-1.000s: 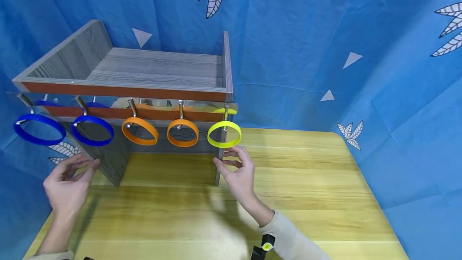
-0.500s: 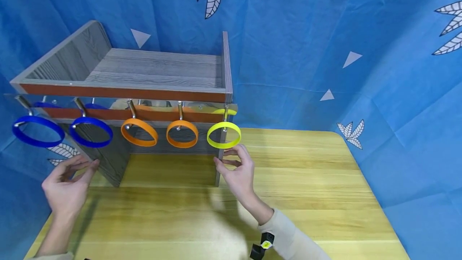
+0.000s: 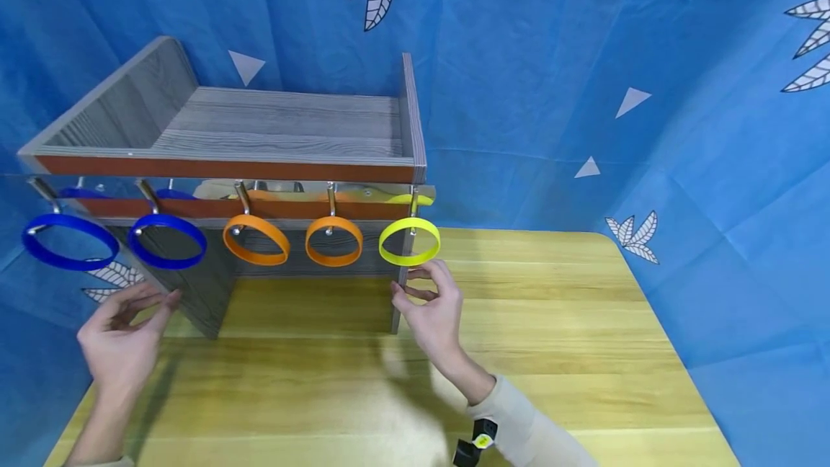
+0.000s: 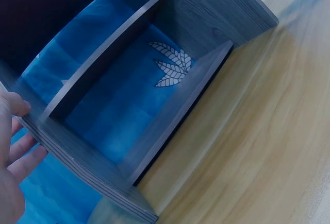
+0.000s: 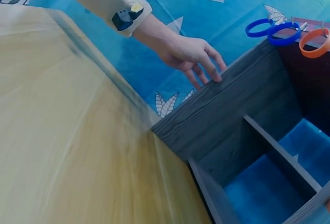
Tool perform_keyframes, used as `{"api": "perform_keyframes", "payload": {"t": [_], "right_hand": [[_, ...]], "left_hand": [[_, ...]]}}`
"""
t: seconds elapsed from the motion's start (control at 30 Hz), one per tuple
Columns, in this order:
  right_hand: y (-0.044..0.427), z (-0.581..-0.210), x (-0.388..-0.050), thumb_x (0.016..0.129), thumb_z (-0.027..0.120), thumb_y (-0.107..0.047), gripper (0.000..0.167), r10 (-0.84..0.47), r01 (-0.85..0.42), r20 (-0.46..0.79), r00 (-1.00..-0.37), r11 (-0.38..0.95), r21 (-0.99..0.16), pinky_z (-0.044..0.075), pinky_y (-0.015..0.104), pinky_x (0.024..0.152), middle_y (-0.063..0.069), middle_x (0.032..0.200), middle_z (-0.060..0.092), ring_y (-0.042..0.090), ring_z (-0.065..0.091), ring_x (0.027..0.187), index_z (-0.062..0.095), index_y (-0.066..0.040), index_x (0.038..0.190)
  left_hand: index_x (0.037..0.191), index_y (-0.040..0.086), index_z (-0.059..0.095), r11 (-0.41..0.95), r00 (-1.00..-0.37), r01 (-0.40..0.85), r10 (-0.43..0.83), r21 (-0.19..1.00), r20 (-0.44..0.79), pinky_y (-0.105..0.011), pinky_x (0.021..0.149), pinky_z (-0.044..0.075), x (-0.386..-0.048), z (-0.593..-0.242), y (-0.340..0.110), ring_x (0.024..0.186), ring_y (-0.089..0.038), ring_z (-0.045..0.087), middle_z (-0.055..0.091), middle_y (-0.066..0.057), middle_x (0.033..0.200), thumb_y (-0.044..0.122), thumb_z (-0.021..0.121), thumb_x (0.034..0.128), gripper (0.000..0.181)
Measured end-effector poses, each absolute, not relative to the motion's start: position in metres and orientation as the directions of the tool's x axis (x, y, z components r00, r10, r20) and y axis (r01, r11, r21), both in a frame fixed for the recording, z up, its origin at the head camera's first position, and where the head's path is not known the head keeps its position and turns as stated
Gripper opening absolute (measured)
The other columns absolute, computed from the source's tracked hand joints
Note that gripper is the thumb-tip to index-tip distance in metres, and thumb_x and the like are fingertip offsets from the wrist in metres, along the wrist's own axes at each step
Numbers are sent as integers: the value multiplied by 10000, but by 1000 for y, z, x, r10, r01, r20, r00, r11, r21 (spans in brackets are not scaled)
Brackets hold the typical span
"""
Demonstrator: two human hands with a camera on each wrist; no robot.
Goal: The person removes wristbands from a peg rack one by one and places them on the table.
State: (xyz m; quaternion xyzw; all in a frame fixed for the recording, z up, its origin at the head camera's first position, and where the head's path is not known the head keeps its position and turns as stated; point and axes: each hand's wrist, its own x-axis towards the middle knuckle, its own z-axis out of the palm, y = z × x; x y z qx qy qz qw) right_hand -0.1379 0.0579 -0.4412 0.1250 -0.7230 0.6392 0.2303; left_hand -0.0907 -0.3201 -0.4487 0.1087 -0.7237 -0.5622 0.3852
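Observation:
A grey wood-grain shelf unit [image 3: 279, 121] stands on the table, with an open tray-like top and a reddish-brown front strip. My left hand [image 3: 123, 337] pinches the front edge of its left side panel [image 3: 201, 294]. At the right side panel, my right hand [image 3: 433, 308] holds the front edge between thumb and fingers. Metal hooks along the front carry two blue rings [image 3: 167, 263], two orange rings [image 3: 333, 260] and a yellow ring [image 3: 408, 261]. In the left wrist view, left fingers [image 4: 31, 162] and thumb straddle the panel edge. The right wrist view shows the left hand [image 5: 193, 56] across the unit.
The wooden table [image 3: 551, 352] extends to the right and in front of the unit. Behind and beside it hangs a blue cloth [image 3: 532, 92] with leaf and triangle prints. A crossbar [image 4: 108, 49] and a low board [image 4: 191, 110] span the unit's inside.
The unit's right end and my right hand appear slightly farther right in the head view, which itself has shifted a little. Both hands keep their hold.

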Motion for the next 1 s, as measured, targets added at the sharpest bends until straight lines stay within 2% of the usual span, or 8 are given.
{"api": "perform_keyframes", "payload": {"t": [0.17, 0.33, 0.77, 1.0], "right_hand": [[61, -441, -139, 773, 787, 140, 369, 123, -474, 493, -861, 158, -867, 700, 304, 741, 163, 1001, 672, 63, 690, 947, 730, -25, 1097], [66, -442, -138, 775, 789, 142, 366, 133, -477, 494, -859, 145, -867, 700, 299, 745, 150, 1001, 675, 55, 690, 946, 736, -27, 1095], [77, -445, -138, 768, 782, 165, 374, 146, -484, 504, -851, 156, -861, 699, 297, 746, 140, 992, 669, 56, 683, 947, 741, -34, 1082], [85, -446, -137, 754, 776, 179, 358, 164, -469, 494, -854, 169, -867, 695, 277, 750, 144, 988, 677, 35, 694, 946, 727, 32, 1077]], "left_hand": [[1049, -148, 718, 325, -680, 291, -591, 900, 434, -98, 719, 612, -90, -448, -316, 782, 65, 740, 753, 232, 832, -226, 726, 793, 268], [1063, -151, 717, 377, -682, 267, -577, 887, 450, -71, 715, 600, -89, -449, -312, 791, 107, 721, 728, 293, 846, -210, 758, 789, 283], [1038, -154, 716, 357, -697, 271, -568, 894, 438, -78, 706, 604, -88, -450, -301, 781, 101, 722, 728, 291, 854, -205, 771, 789, 259], [1034, -158, 716, 298, -720, 313, -545, 902, 430, -96, 723, 613, -88, -452, -296, 788, 65, 741, 763, 220, 860, -223, 765, 783, 264]]}}
